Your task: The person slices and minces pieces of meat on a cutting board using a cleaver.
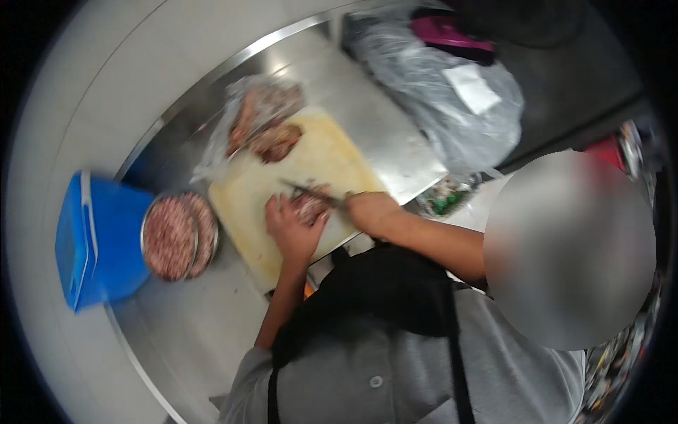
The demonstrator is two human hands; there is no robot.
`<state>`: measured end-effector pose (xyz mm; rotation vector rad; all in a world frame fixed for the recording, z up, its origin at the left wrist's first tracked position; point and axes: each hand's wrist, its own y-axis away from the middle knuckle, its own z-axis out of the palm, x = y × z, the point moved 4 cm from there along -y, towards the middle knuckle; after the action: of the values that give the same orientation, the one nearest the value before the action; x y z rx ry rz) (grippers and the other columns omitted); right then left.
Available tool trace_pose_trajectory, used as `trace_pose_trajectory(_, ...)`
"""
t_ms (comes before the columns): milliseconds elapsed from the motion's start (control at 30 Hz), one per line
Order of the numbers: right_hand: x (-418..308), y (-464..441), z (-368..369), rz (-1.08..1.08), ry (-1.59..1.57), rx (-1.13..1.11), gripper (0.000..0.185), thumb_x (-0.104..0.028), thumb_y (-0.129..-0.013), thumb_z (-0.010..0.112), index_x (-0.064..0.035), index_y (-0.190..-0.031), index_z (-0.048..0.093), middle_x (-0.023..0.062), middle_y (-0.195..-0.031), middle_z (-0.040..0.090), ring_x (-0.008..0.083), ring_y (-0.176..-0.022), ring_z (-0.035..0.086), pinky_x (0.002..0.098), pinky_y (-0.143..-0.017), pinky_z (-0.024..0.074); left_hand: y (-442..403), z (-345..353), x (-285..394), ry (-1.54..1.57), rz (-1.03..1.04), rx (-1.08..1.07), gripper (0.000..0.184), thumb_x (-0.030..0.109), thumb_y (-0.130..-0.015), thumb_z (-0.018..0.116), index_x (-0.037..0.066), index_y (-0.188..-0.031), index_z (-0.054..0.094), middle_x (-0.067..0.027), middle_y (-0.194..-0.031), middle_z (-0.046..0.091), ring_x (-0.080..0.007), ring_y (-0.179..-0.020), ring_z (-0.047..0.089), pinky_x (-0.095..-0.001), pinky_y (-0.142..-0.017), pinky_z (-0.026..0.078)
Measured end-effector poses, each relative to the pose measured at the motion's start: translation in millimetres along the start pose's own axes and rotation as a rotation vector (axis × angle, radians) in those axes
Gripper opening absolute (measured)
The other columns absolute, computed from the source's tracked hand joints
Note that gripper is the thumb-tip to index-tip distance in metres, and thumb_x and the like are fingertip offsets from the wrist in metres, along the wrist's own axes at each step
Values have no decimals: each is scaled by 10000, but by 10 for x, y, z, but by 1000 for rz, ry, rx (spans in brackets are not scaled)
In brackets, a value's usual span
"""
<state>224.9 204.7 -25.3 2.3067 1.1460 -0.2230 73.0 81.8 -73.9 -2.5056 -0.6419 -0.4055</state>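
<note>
My right hand (371,212) grips a knife (328,199) by its handle, and the dark blade slants up and left across a piece of meat (309,208). That meat lies near the front edge of a yellowish cutting board (261,219). On its left side, the fingers of my left hand (291,226) hold the piece against the board, close to the blade. A larger browned chunk of meat (279,143) rests on the far part of the board. Beside it is a clear plastic bag (244,113) with more meat inside.
Left of the board stand two round metal bowls of ground or chopped meat (168,237), against a blue container (113,237). A large plastic bag (459,127) and a container with something green (446,201) are at right. The steel table (339,92) borders a tiled wall.
</note>
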Motion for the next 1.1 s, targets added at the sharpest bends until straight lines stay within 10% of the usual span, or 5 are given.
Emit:
trace_pose_trajectory(233, -66, 14, -87, 38, 37, -69, 210, -134, -968, 506, 17, -1095, 580, 200, -919, 722, 371, -860, 716, 479, -754, 557, 32, 109, -195, 154, -10, -156, 777, 308, -702, 851, -49, -1322, 549, -247, -1278, 572, -416, -1236, 510, -480, -1064, 420)
trace_pose_trajectory(500, -208, 150, -367, 34, 151, -90, 240, -81, -932, 494, 28, -1128, 580, 233, -973, 723, 381, -898, 728, 477, -767, 577, -125, 88, -225, 419, 72, -42, 171, 60, -799, 717, 37, -966, 691, -130, -1071, 652, -349, -1040, 613, -422, -918, 502)
trace_pose_trajectory(1100, -312, -97, -21, -1, 118, -74, 206, -68, -929, 491, 22, -1094, 575, 216, -947, 735, 364, -875, 737, 445, -731, 591, -127, 191, -270, 427, 101, -55, 166, 74, -794, 721, 30, -944, 666, -145, -1041, 647, -362, -1001, 598, -438, -890, 500)
